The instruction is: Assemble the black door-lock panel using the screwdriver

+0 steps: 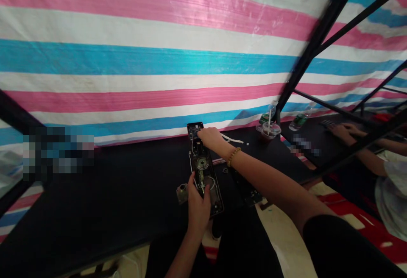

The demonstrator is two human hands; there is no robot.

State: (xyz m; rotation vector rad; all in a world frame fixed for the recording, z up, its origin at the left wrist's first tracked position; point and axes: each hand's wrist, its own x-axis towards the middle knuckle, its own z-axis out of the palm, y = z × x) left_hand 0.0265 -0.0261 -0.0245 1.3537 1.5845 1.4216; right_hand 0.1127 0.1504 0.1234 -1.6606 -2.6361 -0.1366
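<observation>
A long, narrow black electronic device [206, 164] lies opened on the dark table, its inside facing up. A round disc part sits in its middle, with a circuit board at the far end and thin white wires along it. My left hand [197, 204] grips the near part of the device, thumb and fingers bent over it. At the far end, the closed fingers of my right hand [211, 138] press down by the circuit board; what they pinch is hidden. A small square part with a round piece [182, 194] lies left of my left hand.
A white strip [233, 139] and small bits lie right of the device. Another black panel [251, 193] rests under my right forearm. Further right stand a cup with a straw [270, 130] and bottles. Black metal bars [305, 53] frame the space; another person's hands [345, 130] rest beyond.
</observation>
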